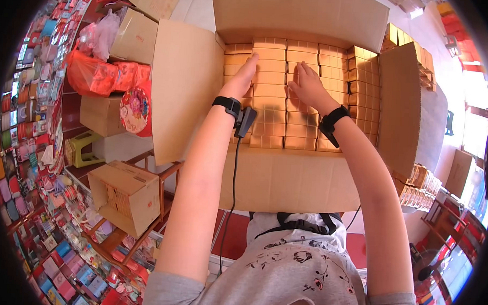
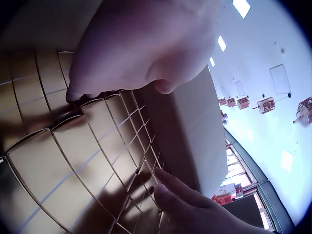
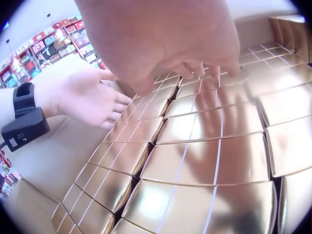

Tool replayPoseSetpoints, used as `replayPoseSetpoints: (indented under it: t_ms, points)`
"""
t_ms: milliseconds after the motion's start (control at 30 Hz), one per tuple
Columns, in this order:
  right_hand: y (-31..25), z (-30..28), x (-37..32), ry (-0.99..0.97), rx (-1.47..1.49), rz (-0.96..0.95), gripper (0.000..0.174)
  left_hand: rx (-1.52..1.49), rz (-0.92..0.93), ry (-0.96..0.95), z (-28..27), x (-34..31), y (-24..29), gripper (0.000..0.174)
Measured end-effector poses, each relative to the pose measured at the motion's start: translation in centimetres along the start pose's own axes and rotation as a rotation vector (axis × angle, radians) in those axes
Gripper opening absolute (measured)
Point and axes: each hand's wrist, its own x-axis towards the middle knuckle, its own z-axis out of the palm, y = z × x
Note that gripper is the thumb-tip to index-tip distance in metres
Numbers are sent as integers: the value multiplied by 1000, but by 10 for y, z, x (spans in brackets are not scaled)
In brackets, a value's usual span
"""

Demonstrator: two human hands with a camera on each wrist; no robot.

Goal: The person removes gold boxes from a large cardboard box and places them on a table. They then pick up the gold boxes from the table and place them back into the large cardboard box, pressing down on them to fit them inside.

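Observation:
A large open cardboard carton (image 1: 286,175) holds rows of shiny gold boxes (image 1: 268,114), packed side by side in columns. My left hand (image 1: 242,80) reaches in at the left columns, palm turned inward and fingers straight. In the right wrist view the left hand (image 3: 90,100) has its fingertips at the edge of the gold boxes (image 3: 161,161). My right hand (image 1: 312,89) lies low over the middle columns with fingers extended, and its reflection shows on their tops. Neither hand grips a box. Dark narrow gaps run between some columns.
The carton's flaps (image 1: 182,91) stand folded outward on all sides. More gold boxes (image 1: 421,185) are stacked at the right. Another cardboard box (image 1: 125,194) sits on a wooden chair at the left, below red plastic bags (image 1: 91,69). A cable (image 1: 233,190) hangs from the left wrist.

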Motion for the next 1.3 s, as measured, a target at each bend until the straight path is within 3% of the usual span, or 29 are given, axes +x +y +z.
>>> replayPoseSetpoints:
  t_ms: [67,367,467,533,633,667,700,767,800,900,1033,1100,1233,1300]
  points:
    - [5,-2,-3,22,53,-13,66,11,13,94,-2,13,-8,59]
    - [6,-34,-21,5,283,29,61,87,8,131,40,-30,25,86]
    - [3,-45,-31,21,279,59,61,56,64,231,22,-1,3,72]
    - [0,-58,-40,32,310,56,62,-92,-51,177,15,2,0,62]
    - [-7,-70,-56,47,337,34,64,-111,-82,94,3,-19,-18,49]
    - [-11,-75,-62,33,344,48,63,-4,-124,198,5,-23,-26,46]
    - [-15,-81,-69,18,350,61,63,1,-120,199,12,-41,-22,46]
    - [-24,-87,-84,1,360,82,63,36,-319,165,26,-87,-8,45]
    - [-29,-91,-92,-17,363,102,63,19,-336,68,19,-94,-12,47]
    - [-42,-96,-117,-22,374,91,63,26,-456,123,19,-111,-24,46]
    - [-51,-94,-152,32,387,56,63,-44,-395,38,26,-119,-31,63]
    - [-55,-94,-168,50,393,66,62,-90,-363,74,28,-118,-35,50]
    - [-60,-95,-202,90,392,91,61,-80,-300,72,31,-120,-46,49]
    - [-56,-93,-220,129,418,83,60,154,-326,-5,17,-109,-57,44]
